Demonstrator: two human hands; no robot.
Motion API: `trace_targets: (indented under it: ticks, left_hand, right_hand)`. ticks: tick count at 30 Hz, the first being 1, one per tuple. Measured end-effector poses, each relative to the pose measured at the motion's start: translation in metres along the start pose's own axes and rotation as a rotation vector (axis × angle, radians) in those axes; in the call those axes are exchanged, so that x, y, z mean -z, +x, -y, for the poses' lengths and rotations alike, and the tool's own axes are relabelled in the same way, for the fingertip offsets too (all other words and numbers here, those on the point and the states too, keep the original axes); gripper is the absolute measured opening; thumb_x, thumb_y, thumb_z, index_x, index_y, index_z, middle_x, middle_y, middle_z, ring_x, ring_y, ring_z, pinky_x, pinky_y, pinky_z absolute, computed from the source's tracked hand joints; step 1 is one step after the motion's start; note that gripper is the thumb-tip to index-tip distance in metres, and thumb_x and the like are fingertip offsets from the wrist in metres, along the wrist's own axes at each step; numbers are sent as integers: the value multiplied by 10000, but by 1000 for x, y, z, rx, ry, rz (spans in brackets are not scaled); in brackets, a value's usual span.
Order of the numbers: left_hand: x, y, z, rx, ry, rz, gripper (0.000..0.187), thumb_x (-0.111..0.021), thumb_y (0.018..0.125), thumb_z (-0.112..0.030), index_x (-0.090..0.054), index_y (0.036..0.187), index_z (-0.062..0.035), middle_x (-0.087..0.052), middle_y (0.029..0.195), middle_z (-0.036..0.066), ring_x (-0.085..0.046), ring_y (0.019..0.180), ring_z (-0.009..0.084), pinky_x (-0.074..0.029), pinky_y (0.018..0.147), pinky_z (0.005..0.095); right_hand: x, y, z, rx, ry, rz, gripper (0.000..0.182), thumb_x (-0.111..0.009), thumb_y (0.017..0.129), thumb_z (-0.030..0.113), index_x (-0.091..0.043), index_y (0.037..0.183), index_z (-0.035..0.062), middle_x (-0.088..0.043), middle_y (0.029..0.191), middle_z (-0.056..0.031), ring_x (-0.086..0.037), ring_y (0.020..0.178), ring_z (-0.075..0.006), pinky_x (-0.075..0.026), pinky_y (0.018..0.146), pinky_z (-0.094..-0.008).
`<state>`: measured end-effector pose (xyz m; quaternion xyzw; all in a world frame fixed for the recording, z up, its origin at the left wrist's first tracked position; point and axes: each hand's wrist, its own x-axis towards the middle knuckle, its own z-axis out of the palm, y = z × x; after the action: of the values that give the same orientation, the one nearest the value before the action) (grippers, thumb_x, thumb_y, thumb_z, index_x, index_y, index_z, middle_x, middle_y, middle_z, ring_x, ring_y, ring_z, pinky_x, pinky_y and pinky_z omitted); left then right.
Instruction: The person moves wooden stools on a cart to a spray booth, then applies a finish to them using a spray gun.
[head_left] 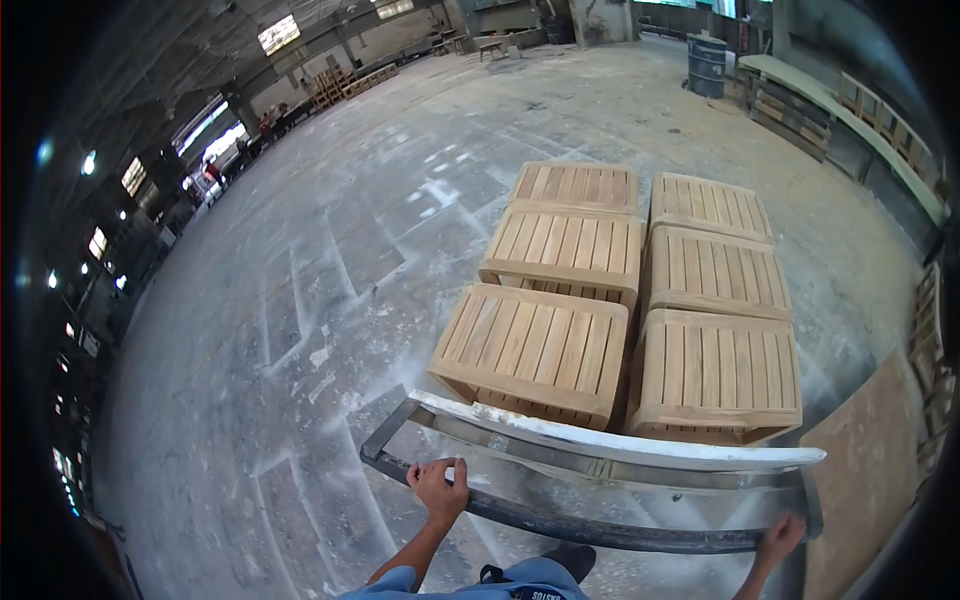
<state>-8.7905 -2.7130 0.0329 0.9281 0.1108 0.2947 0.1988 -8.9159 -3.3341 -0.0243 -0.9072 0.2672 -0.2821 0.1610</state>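
My left hand is wrapped around the near dark bar of a cart handle, close to its left end. Near that bar's right end, my right hand is closed on it, slightly blurred. A white-coated bar forms the far side of the handle frame. Just beyond it stand several slatted wooden stools or small tables, in two rows. The nearest left one and the nearest right one sit closest to the handle. The cart's bed is hidden beneath them.
A brown board lies at the right. Farther off are a blue drum, a long bench and wooden pallets. Grey, dusty floor with white line marks stretches left and ahead.
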Motion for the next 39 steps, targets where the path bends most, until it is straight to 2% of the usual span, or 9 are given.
trace_targets:
  ticks: [2, 4, 6, 9, 12, 19, 22, 27, 39]
  left_hand:
    - [-9, -9, -38, 16, 43, 22, 124, -661, 826, -225, -677, 795, -107, -667, 801, 41, -603, 816, 225, -281, 990, 448]
    - [-20, -21, -69, 37, 52, 31, 119, -667, 814, -241, -679, 786, -126, -670, 796, 22, -606, 824, 208, -280, 984, 453]
    - [-35, -29, -99, 57, 69, 48, 115, -673, 802, -257, -680, 777, -145, -673, 791, 2, -609, 831, 191, -279, 978, 458]
    - [-49, -42, -143, 68, 95, 68, 100, -673, 787, -255, -681, 772, -157, -673, 785, -3, -611, 825, 185, -287, 970, 446]
    - [-77, -36, -181, 65, 86, 104, 101, -672, 778, -260, -677, 766, -161, -671, 782, -9, -611, 822, 179, -295, 963, 431]
    - [-140, -23, -261, 94, 87, 37, 85, -684, 766, -242, -672, 774, -158, -670, 783, -7, -612, 792, 193, -313, 951, 437]
    - [-172, -8, -289, 111, 93, -35, 70, -685, 765, -217, -671, 777, -150, -670, 778, 2, -610, 791, 199, -329, 938, 432]
    - [-230, 37, -346, 143, 154, -119, 61, -676, 765, -197, -674, 773, -136, -673, 778, 23, -615, 793, 214, -351, 927, 430]
    - [-362, 168, -422, 179, 223, -158, 76, -662, 762, -190, -674, 771, -116, -684, 788, 39, -625, 787, 219, -360, 915, 410]
  right_hand:
    - [-20, 37, -31, 136, -16, -215, 237, -539, 934, 142, -532, 760, -19, -476, 690, -202, -446, 742, -389, -400, 806, -485]
    - [-26, 79, -54, 178, -62, -212, 245, -534, 940, 163, -541, 772, -15, -476, 676, -190, -455, 747, -379, -408, 834, -455]
    - [-23, 126, -59, -50, -125, 51, 240, -546, 935, 173, -562, 788, -15, -500, 689, -177, -480, 765, -362, -412, 851, -455]
    - [-51, 184, -97, 78, -88, -41, 236, -566, 923, 186, -577, 797, -13, -514, 698, -163, -477, 748, -339, -403, 763, -455]
    - [-69, 243, -99, 36, -74, -26, 229, -587, 908, 193, -590, 802, -10, -525, 694, -143, -478, 736, -316, -390, 710, -452]
    - [-146, 374, -166, 145, -92, -51, 180, -619, 861, 188, -612, 808, 16, -568, 693, -134, -511, 761, -323, -415, 738, -440]
    - [-163, 425, -137, 117, -75, -6, 174, -621, 858, 194, -621, 811, 27, -594, 696, -125, -526, 723, -316, -419, 774, -441]
    - [-221, 534, -125, 163, -91, 32, 197, -602, 884, 223, -628, 812, 42, -608, 690, -88, -564, 670, -286, -352, 1038, -440]
    - [-361, 742, -41, 275, -25, 84, 176, -572, 890, 191, -629, 809, 46, -592, 674, -101, -571, 685, -291, -346, 1028, -437]
